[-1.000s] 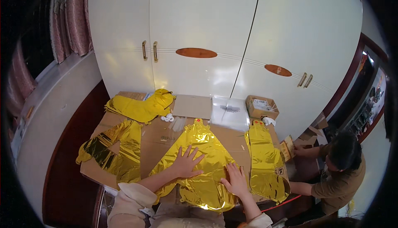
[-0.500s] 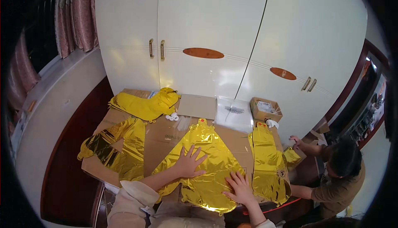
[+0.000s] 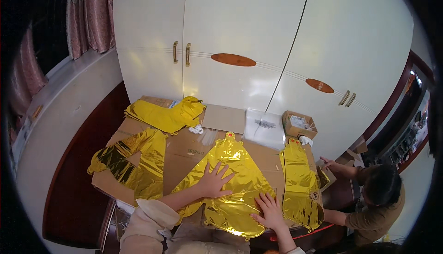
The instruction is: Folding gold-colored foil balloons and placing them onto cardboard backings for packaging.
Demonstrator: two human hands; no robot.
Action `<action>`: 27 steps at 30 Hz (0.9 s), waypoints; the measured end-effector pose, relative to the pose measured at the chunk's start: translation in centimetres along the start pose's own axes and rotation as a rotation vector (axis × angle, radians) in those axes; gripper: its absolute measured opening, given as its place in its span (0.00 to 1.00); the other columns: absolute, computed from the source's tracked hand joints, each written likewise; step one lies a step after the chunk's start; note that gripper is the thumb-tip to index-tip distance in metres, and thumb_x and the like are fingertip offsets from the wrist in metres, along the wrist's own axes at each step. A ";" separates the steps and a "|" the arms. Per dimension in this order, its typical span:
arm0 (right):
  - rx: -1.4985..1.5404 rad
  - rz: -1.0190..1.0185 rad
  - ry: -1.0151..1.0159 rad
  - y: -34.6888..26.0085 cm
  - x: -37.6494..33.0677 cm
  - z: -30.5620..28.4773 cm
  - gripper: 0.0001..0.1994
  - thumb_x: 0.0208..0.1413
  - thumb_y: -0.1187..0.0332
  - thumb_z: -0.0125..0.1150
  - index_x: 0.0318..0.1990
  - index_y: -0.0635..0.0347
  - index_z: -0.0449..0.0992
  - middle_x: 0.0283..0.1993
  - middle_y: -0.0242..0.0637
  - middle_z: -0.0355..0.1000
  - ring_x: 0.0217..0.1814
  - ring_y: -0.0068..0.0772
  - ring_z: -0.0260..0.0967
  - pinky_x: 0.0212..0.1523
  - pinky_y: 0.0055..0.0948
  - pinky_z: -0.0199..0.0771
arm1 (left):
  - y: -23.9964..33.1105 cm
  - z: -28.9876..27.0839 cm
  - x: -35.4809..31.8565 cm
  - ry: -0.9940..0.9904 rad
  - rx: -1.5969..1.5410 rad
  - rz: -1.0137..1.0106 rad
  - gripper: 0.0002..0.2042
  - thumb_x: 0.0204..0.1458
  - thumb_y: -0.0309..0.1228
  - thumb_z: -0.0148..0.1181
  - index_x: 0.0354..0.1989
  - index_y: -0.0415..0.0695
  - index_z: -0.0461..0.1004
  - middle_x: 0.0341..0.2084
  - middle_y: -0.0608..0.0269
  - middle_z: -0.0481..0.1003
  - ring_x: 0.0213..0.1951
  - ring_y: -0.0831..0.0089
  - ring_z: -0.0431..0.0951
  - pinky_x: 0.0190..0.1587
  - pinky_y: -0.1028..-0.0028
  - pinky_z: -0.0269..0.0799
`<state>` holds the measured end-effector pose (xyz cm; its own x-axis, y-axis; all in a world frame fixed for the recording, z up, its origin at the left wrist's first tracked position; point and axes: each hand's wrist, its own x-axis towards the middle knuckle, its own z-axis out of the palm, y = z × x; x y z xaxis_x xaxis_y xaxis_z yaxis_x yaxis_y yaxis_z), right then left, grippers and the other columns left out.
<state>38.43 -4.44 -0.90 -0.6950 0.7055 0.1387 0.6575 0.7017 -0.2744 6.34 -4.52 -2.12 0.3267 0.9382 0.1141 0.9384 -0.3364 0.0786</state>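
A flat gold foil balloon, not inflated, lies in front of me, with a red spot on its far tab. My left hand rests on its middle with the fingers spread, palm down. Nearer its right edge, my right hand also lies flat with fingers apart. Neither hand grips anything. To the left is another shiny gold foil balloon with a gap in its shape. Several more gold foil balloons are piled at the far left. On the right lies a long gold foil balloon.
Brown cardboard covers the table. Along the back are small white rolls, a plain card sheet, clear plastic bags and a small cardboard box. A co-worker is close by on the right. White cabinets stand behind.
My view has shifted slightly, so most things appear a little further right. Both my hands stay flat on the foil. The co-worker's head and raised hand sit slightly lower.
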 end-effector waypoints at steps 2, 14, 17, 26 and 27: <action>-0.003 -0.009 -0.006 0.0 0.0 -0.2 0.37 0.52 0.37 0.56 0.63 0.51 0.67 0.70 0.45 0.57 0.74 0.53 0.48 0.70 0.63 0.40 | 0.1 -0.2 -0.1 -0.008 -0.009 -0.004 0.40 0.54 0.67 0.43 0.71 0.55 0.53 0.69 0.44 0.50 0.70 0.41 0.45 0.62 0.28 0.39; -0.027 -0.300 -0.052 -4.7 8.7 -4.9 0.31 0.55 0.44 0.58 0.62 0.49 0.68 0.68 0.43 0.59 0.72 0.53 0.51 0.70 0.63 0.41 | -18.2 -6.6 0.6 0.213 -0.045 -0.441 0.16 0.54 0.40 0.55 0.41 0.39 0.77 0.35 0.47 0.78 0.36 0.50 0.79 0.41 0.59 0.76; -0.095 -0.494 -0.054 -7.4 14.5 -4.8 0.27 0.56 0.46 0.57 0.60 0.48 0.69 0.66 0.39 0.63 0.71 0.47 0.54 0.70 0.61 0.44 | -24.9 -6.3 0.0 0.199 0.028 -0.481 0.14 0.53 0.38 0.55 0.38 0.40 0.78 0.37 0.48 0.78 0.40 0.51 0.79 0.43 0.58 0.76; -0.103 -0.650 -0.129 -11.8 36.1 0.5 0.21 0.55 0.54 0.58 0.56 0.49 0.72 0.58 0.34 0.70 0.62 0.39 0.65 0.65 0.50 0.59 | -28.3 -2.7 2.2 0.127 0.090 -0.518 0.12 0.49 0.37 0.55 0.27 0.42 0.80 0.26 0.52 0.80 0.30 0.53 0.81 0.35 0.57 0.76; -0.133 -0.592 -0.180 -12.5 37.9 0.8 0.22 0.55 0.56 0.58 0.57 0.50 0.71 0.58 0.35 0.70 0.62 0.39 0.66 0.65 0.48 0.60 | -28.4 -2.2 2.2 0.142 0.104 -0.519 0.12 0.49 0.37 0.55 0.26 0.42 0.79 0.25 0.52 0.79 0.29 0.53 0.81 0.34 0.57 0.76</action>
<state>3.61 13.43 7.04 -0.9825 0.1746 0.0652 0.1694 0.9825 -0.0781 -19.84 6.97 -1.94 -0.1939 0.9561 0.2198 0.9808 0.1844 0.0632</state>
